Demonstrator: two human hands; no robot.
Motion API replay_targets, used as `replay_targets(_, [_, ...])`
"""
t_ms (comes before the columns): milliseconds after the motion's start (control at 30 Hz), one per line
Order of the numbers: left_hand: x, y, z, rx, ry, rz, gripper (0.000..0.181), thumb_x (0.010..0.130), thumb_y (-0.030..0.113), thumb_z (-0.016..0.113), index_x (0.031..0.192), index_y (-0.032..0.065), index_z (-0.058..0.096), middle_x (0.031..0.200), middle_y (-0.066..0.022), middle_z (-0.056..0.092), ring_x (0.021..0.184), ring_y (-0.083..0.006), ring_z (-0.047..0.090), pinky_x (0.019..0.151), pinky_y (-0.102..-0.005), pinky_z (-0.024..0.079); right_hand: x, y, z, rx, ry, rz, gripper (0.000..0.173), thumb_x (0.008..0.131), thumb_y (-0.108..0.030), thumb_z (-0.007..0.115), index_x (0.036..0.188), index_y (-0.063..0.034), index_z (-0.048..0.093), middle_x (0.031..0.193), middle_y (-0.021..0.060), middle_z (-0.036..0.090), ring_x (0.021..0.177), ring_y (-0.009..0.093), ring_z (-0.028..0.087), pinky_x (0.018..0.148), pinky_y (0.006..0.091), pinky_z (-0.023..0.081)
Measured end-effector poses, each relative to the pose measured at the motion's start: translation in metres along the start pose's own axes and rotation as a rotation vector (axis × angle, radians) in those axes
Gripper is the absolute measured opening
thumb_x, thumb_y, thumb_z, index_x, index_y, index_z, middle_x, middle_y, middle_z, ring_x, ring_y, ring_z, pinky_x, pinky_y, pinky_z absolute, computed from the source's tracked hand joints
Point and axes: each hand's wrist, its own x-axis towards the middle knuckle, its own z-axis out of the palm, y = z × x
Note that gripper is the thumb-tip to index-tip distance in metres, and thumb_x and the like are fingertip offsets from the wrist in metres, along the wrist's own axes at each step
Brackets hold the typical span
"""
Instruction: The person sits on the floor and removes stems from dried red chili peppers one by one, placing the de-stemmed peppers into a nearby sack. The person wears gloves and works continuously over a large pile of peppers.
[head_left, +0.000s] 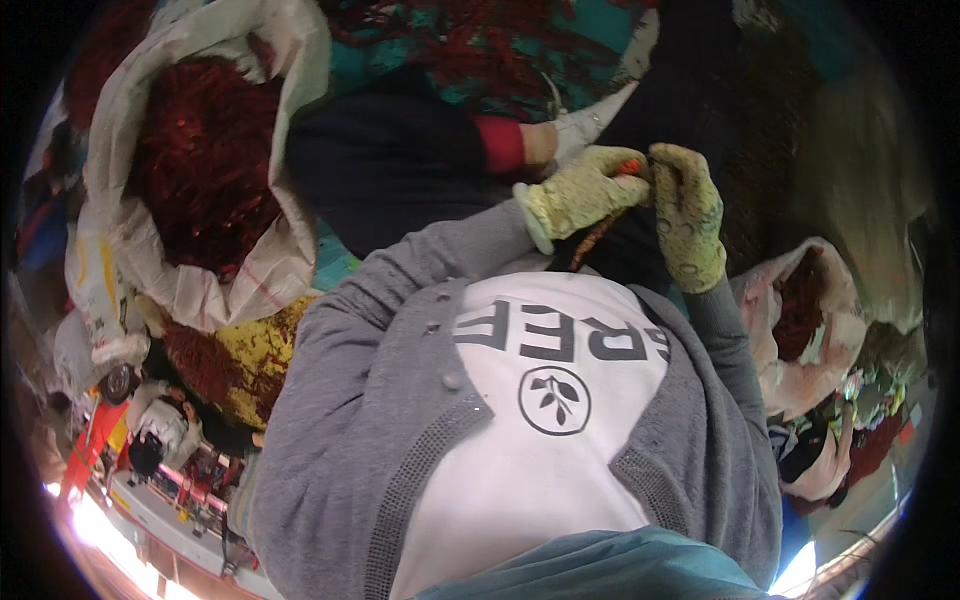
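My left hand (589, 191), in a stained yellow-green work glove, is closed on a small orange-red piece (628, 167), which looks like part of a dried chili pepper. Below that hand a brownish-red, wrinkled strip (589, 246) hangs down over my lap; whether it joins the piece is hidden. My right hand (690, 217), gloved the same way, has its fingers bent and drawn together beside the left fingertips. Anything pinched between the right fingers is hidden. Both hands are above my dark-trousered legs (390, 150).
A large white woven sack (300, 202) of dark red dried peppers (202, 165) stands open at left. A smaller sack (825, 337) is at right. Red pieces litter the teal floor covering (600, 30) ahead. Other people (161, 427) sit at lower left and lower right (821, 465).
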Motion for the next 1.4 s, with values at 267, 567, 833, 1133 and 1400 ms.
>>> replay_targets(267, [0.009, -0.006, -0.014, -0.417, -0.114, 0.016, 0.021, 0.099, 0.017, 0.063, 0.112, 0.0014, 0.062, 0.077, -0.0048, 0.064, 0.057, -0.0093, 0.056, 0.048, -0.0209, 0.042, 0.024, -0.015, 0.002, 0.67, 0.082, 0.521, 0.017, 0.098, -0.011, 0.057, 0.113, -0.0041, 0.064, 0.101, 0.0086, 0.067, 0.086, 0.016, 0.066, 0.071, 0.0275, 0.054])
replay_targets(567, [-0.013, 0.05, 0.033, -0.025, -0.078, 0.163, 0.016, 0.096, 0.015, 0.064, 0.104, 0.0008, 0.066, 0.083, -0.0041, 0.066, 0.062, -0.0081, 0.057, 0.056, -0.021, 0.046, 0.002, 0.046, -0.012, -0.152, 0.185, -0.003, 0.019, 0.094, -0.005, 0.058, 0.112, -0.0072, 0.062, 0.097, 0.0155, 0.07, 0.085, 0.033, 0.07, 0.072, 0.0393, 0.056])
replay_targets(833, [0.009, 0.007, -0.003, -0.435, -0.181, 0.154, 0.015, 0.099, 0.012, 0.062, 0.109, 0.0035, 0.068, 0.106, -0.0077, 0.068, 0.086, -0.0129, 0.066, 0.074, -0.0239, 0.055, -0.023, 0.064, -0.083, 0.193, 0.108, 0.388, 0.023, 0.092, -0.02, 0.069, 0.112, -0.008, 0.067, 0.118, 0.0106, 0.063, 0.115, 0.024, 0.06, 0.096, 0.0385, 0.05])
replay_targets(1133, [0.009, 0.01, -0.046, -0.162, 0.551, 0.138, 0.02, 0.097, 0.013, 0.063, 0.116, 0.0082, 0.067, 0.103, -0.0019, 0.068, 0.082, -0.0086, 0.062, 0.065, -0.0216, 0.051, 0.041, 0.077, 0.065, 0.565, -0.272, 0.422, 0.039, 0.097, -0.025, 0.06, 0.127, -0.0001, 0.057, 0.116, 0.0124, 0.064, 0.109, 0.02, 0.062, 0.087, 0.0336, 0.052])
replay_targets(1400, [-0.012, -0.005, -0.161, -0.407, 0.727, -0.003, 0.017, 0.099, 0.012, 0.059, 0.114, 0.0058, 0.064, 0.097, -0.0061, 0.069, 0.07, -0.0093, 0.062, 0.049, -0.0204, 0.044, 0.182, 0.095, 0.168, -0.421, -0.372, -0.052, 0.036, 0.098, -0.025, 0.053, 0.131, -0.0105, 0.055, 0.131, 0.0164, 0.06, 0.12, 0.033, 0.058, 0.099, 0.0421, 0.048])
